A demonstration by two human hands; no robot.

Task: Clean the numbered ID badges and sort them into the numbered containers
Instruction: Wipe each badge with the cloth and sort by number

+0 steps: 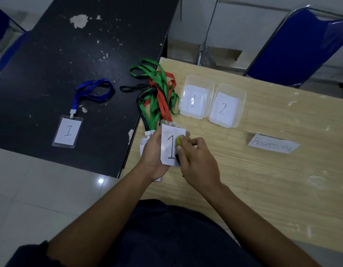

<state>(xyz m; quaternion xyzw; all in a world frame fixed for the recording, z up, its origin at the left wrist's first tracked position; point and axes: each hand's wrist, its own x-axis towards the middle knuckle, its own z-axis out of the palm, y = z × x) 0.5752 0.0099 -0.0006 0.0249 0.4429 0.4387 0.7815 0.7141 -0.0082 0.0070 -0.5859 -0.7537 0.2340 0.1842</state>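
Fingers [183, 146] curled — sponge [179, 140], probably — on badge [171, 146]

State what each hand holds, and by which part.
Left hand holds a badge marked 1 by its left edge; right hand pinches a yellow-green sponge against the badge.

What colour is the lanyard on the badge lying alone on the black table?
Blue lanyard, seen in the head view.
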